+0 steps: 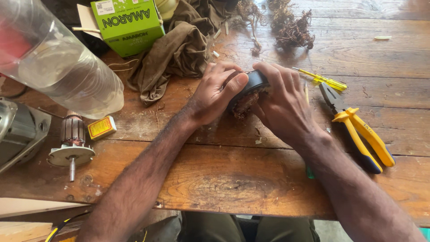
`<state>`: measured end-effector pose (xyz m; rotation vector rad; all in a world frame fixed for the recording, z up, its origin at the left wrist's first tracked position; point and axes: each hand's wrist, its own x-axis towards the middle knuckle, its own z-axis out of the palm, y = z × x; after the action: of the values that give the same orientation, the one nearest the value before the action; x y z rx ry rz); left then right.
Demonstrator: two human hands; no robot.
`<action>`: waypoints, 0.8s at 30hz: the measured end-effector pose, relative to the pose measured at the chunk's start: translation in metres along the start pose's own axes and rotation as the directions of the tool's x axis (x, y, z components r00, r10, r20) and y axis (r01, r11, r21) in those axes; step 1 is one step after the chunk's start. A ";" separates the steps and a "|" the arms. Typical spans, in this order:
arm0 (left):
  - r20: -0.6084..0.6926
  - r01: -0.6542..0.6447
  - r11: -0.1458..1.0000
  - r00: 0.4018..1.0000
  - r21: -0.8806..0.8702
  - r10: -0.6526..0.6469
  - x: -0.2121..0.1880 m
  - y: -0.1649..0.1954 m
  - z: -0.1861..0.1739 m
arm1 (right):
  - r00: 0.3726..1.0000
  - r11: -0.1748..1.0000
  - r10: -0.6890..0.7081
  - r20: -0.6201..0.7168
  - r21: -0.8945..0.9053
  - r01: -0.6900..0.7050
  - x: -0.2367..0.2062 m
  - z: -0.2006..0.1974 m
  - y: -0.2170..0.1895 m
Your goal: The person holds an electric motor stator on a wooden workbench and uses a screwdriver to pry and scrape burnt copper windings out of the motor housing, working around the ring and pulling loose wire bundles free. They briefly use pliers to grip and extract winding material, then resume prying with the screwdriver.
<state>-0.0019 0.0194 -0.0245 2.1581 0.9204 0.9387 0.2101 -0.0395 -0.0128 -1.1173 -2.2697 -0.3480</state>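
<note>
Both my hands hold a dark round motor stator (251, 88) with reddish copper winding showing at its lower side, resting on the wooden table (224, 179). My left hand (215, 92) wraps it from the left, thumb lying across its top. My right hand (284, 101) covers it from the right, fingers curled over the black rim. Most of the stator is hidden under my fingers.
Yellow-handled pliers (358, 134) and a yellow screwdriver (323, 80) lie to the right. A brown rag (179, 49), green box (127, 22) and tangled copper wire (291, 27) sit behind. At left are a clear plastic bottle (67, 67), a motor armature (73, 143) and a small yellow box (101, 127).
</note>
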 end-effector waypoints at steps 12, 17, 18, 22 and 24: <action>0.041 0.036 0.999 0.999 -0.037 -0.035 0.000 -0.004 0.005 | 0.994 0.994 0.067 -0.081 -0.086 -0.074 -0.007 0.013 0.000; 0.030 0.018 1.000 0.999 -0.014 -0.017 0.000 -0.001 0.005 | 0.995 0.998 0.054 -0.089 -0.018 -0.055 -0.004 0.011 0.002; 0.021 0.014 1.000 1.000 -0.010 -0.014 0.001 0.000 0.005 | 0.995 0.998 0.062 -0.072 -0.025 -0.064 -0.004 0.010 0.002; -0.019 0.007 1.000 1.000 0.021 -0.006 0.002 0.002 0.004 | 0.996 0.996 0.076 -0.044 -0.046 -0.078 -0.004 0.007 -0.001; -0.013 -0.005 1.000 1.000 0.029 0.006 0.001 0.002 0.004 | 0.997 0.995 0.078 -0.021 -0.061 -0.079 -0.003 0.005 -0.004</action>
<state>0.0022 0.0183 -0.0244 2.1819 0.9402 0.9492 0.2065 -0.0417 -0.0185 -1.2262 -2.2051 -0.3973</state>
